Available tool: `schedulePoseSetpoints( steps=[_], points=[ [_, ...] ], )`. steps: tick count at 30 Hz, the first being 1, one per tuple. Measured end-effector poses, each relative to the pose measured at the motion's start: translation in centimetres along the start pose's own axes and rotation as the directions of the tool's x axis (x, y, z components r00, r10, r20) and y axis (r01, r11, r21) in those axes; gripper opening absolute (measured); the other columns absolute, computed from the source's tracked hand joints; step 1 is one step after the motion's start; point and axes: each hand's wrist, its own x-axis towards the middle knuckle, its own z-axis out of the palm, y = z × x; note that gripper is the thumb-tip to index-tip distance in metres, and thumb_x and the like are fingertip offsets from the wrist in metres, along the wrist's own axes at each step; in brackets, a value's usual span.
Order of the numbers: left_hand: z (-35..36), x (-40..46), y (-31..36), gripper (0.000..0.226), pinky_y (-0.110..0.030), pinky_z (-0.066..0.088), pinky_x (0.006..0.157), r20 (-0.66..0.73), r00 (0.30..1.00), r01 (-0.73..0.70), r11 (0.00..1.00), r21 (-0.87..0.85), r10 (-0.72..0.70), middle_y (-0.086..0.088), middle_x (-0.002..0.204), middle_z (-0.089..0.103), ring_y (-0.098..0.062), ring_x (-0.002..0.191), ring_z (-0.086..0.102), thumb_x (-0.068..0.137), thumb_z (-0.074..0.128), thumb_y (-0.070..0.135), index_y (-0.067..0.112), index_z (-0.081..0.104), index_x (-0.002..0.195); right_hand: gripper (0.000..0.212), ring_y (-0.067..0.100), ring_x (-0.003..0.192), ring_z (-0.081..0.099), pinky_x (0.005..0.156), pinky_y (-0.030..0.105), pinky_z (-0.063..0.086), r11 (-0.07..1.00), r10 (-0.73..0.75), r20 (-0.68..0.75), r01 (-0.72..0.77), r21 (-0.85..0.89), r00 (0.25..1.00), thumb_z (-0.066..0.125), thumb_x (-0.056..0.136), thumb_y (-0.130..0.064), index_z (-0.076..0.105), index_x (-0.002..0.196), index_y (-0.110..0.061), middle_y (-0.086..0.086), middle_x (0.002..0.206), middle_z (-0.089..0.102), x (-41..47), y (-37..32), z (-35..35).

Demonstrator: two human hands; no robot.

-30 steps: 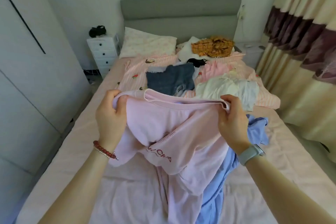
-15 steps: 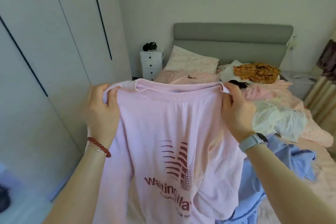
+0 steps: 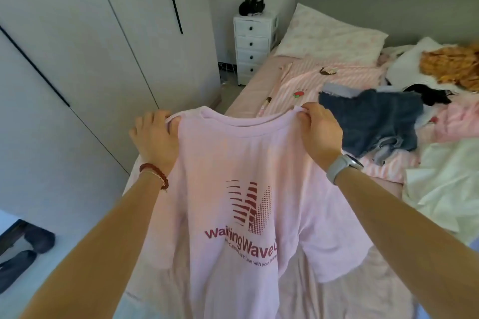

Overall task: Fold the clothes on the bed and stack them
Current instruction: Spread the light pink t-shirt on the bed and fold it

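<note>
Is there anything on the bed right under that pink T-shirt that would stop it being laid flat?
Nothing visible: both hands hold the pink T-shirt over bare sheet. The denim shorts and white garment lie off to the right.

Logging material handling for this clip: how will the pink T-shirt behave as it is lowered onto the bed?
Likely floppy: the pink T-shirt drapes limp below the left hand and right hand. Probably light, since a fingertip grip holds it. Its sleeves may crumple on landing.

head-worn view, angled down, close over bed (image 3: 259, 90)
</note>
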Motion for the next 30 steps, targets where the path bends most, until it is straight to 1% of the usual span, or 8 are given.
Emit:
schedulePoseSetpoints(
  steps=[3,9,14,17,20,23,27,30],
  points=[
    [7.7,1.8,-1.3,0.049,-0.046,0.026,0.098,0.188,0.968,0.146,0.983,0.11,-0.165,-0.018,0.132,0.043,-0.035,0.123,0.034,0.09,0.055,0.028,0.01,0.042,0.133,0.044,0.031,0.128,0.034,0.102,0.044,0.026,0.996,0.082,0.159,-0.074,-0.055,0.984,0.04,0.096,-0.014,0.035,0.139,-0.014,0.01,0.139,0.039,3.5,2.4,7.8],
    [16.8,-10.4,-7.6,0.051,-0.044,0.027,0.107,0.539,0.749,0.382,0.916,0.123,-0.385,-0.015,0.142,0.035,-0.033,0.131,0.031,0.089,0.055,0.022,0.011,0.039,0.136,0.049,0.032,0.13,0.033,0.106,0.042,0.028,0.958,0.268,0.534,-0.283,-0.055,0.802,0.042,0.093,-0.009,0.032,0.141,-0.01,0.014,0.142,0.034,-7.9,9.9,17.3],
    [18.6,-22.3,-12.4,0.044,-0.039,0.029,0.104,0.682,0.518,0.52,0.823,0.228,-0.516,-0.021,0.134,0.046,-0.034,0.125,0.037,0.091,0.051,0.01,-0.001,0.042,0.133,0.031,0.035,0.11,0.049,0.094,0.037,0.037,0.786,0.524,0.627,-0.611,-0.095,0.577,0.037,0.094,-0.003,0.05,0.121,-0.003,0.017,0.119,0.052,-20.6,14.7,19.2],
    [18.1,-27.9,-14.7,0.034,-0.04,0.037,0.095,0.672,0.406,0.599,0.736,0.316,-0.619,-0.025,0.123,0.051,-0.036,0.112,0.045,0.09,0.051,0.01,-0.004,0.05,0.121,0.022,0.033,0.096,0.056,0.074,0.029,0.038,0.69,0.623,0.624,-0.708,-0.153,0.472,0.039,0.096,-0.008,0.056,0.108,-0.004,0.012,0.097,0.06,-27.3,15.6,19.4],
    [17.6,-31.6,-16.0,0.034,-0.039,0.041,0.085,0.627,0.399,0.64,0.693,0.332,-0.669,-0.022,0.115,0.051,-0.034,0.101,0.048,0.088,0.056,0.018,0.002,0.053,0.118,0.017,0.027,0.076,0.056,0.063,0.028,0.038,0.608,0.667,0.649,-0.771,-0.19,0.366,0.043,0.095,-0.015,0.057,0.102,-0.007,0.003,0.077,0.058,-32.0,15.1,19.5],
    [17.5,-33.5,-16.7,0.038,-0.035,0.044,0.074,0.602,0.435,0.664,0.69,0.287,-0.669,-0.015,0.106,0.058,-0.031,0.093,0.053,0.084,0.062,0.027,0.004,0.053,0.113,0.014,0.022,0.078,0.054,0.068,0.032,0.043,0.574,0.671,0.667,-0.796,-0.192,0.323,0.045,0.093,-0.021,0.055,0.102,-0.016,0.001,0.084,0.062,-34.8,13.7,19.7],
    [17.1,-34.7,-17.3,0.026,-0.031,0.034,0.065,0.616,0.344,0.696,0.633,0.34,-0.709,-0.006,0.089,0.055,-0.028,0.082,0.05,0.091,0.051,0.027,0.005,0.051,0.103,0.015,0.02,0.085,0.055,0.075,0.032,0.043,0.478,0.682,0.687,-0.864,-0.16,0.251,0.045,0.092,-0.036,0.052,0.1,-0.025,-0.005,0.091,0.062,-36.2,11.9,20.3],
    [15.8,-35.3,-17.5,0.024,-0.029,0.024,0.059,0.649,0.465,0.657,0.726,0.203,-0.602,-0.003,0.07,0.047,-0.027,0.07,0.042,0.098,0.037,0.014,0.002,0.046,0.079,0.016,0.025,0.076,0.053,0.067,0.033,0.042,0.486,0.695,0.657,-0.864,-0.13,0.292,0.041,0.094,-0.025,0.054,0.094,-0.015,0.001,0.079,0.059,-36.6,11.3,19.9]
  ],
)
